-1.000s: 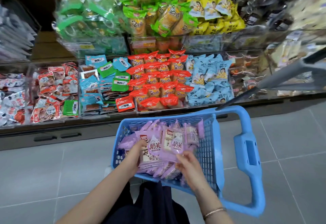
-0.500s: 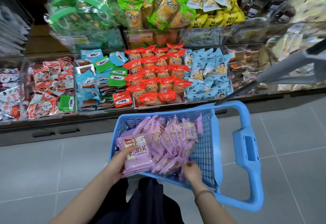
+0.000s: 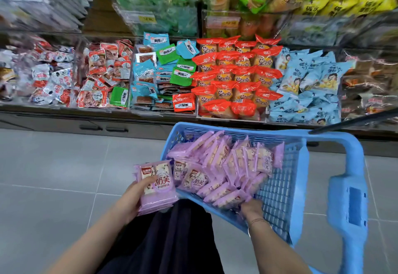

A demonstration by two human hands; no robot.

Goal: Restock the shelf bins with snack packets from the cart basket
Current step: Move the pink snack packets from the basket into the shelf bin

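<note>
Biggest thing in my feed: the shelf (image 3: 64, 111) running right across the top, with clear bins side by side. From my left I read red-and-white sachets (image 3: 101, 73), then teal and green packets (image 3: 159, 69), then orange-wrapped cakes (image 3: 237, 75) in neat rows, then pale blue bags (image 3: 310, 84). The upper tier holds green and yellow bags, too blurred to read.

Below that, grey floor tiles (image 3: 60, 176) fill the left side.

Next down, the blue cart basket (image 3: 277, 189) sits in front of the shelf, tilted toward me, its thick handle (image 3: 349, 198) on the right. Inside it, a heap of purple snack packets (image 3: 226, 161), most standing on edge and leaning on one another, some lying flat near the front rim.

Dark clothing (image 3: 172, 241) shows at the bottom centre, between the two forearms.

Now the hands. My left hand (image 3: 131, 200) grasps a stack of purple packets (image 3: 156, 187), thumb across the printed face, fingers behind. That stack is outside the basket, just beside its near-left corner, above the floor and the dark cloth.

My right hand (image 3: 251, 207) is down in the basket at the near rim, fingers buried under the packets. Clenched or loose, I cannot tell.

Smallest: a thin bracelet (image 3: 258, 221) on the right wrist.
</note>
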